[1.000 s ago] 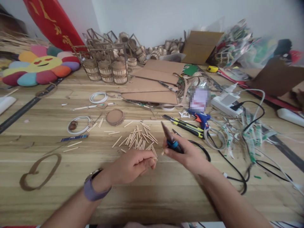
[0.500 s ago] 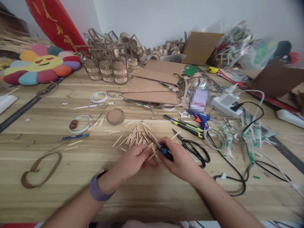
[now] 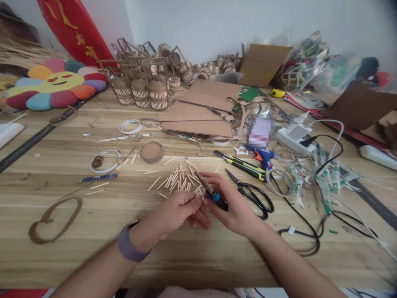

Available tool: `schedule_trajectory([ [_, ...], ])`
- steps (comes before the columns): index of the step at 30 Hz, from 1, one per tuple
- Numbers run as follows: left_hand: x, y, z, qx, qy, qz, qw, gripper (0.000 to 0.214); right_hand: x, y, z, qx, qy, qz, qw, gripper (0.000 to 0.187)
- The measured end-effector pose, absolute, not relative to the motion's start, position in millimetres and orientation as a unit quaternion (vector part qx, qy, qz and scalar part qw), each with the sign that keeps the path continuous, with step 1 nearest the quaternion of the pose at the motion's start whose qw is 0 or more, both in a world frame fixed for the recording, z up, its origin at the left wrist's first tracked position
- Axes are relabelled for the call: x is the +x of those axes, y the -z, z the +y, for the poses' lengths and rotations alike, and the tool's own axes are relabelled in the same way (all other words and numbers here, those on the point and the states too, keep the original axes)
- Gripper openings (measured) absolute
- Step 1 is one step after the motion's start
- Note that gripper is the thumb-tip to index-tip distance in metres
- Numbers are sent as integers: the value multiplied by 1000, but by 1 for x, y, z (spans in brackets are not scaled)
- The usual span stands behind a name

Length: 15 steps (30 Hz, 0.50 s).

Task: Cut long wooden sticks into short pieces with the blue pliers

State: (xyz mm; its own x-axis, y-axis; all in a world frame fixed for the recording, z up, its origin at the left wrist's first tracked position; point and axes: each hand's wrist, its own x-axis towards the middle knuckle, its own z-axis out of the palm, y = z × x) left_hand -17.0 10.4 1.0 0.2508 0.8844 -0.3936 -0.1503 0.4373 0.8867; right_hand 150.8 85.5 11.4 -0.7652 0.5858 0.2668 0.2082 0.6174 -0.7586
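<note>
My right hand [image 3: 232,205] is closed round a file-like hand tool [image 3: 214,196] with a black-and-blue handle and a narrow flat metal blade. The blade points away and to the left. My left hand [image 3: 182,207], with a purple band on its wrist, is closed in a pinch close to the tool. At its fingertips seems to be a thin wooden stick, mostly hidden. Just beyond both hands lies a loose pile of short wooden sticks [image 3: 176,178]. A round brown disc with a braided rim [image 3: 151,152] rests behind the pile, to the left.
Black scissors [image 3: 254,196], a yellow-black utility knife [image 3: 238,164] and a blue glue gun [image 3: 263,156] lie on the right. Cardboard sheets [image 3: 198,111] and small woven baskets [image 3: 139,91] stand behind. A white power strip [image 3: 296,138] trails cables at right. A brown strip loop [image 3: 56,219] lies left.
My left hand has shifted slightly right, nearer the tool, and its lower fingers reach further under my right hand. A pale stick seen beyond my right hand is now only faintly visible.
</note>
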Motion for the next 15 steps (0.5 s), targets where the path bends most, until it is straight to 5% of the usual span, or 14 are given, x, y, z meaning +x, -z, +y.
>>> schedule_trajectory([
  [8,-12,3,13,246,-493,470,689,32,139,-1,69,-313,-226,-873,298,53],
  [15,-3,4,11,257,-524,462,668,30,135,5,67,-318,-216,-874,297,53],
])
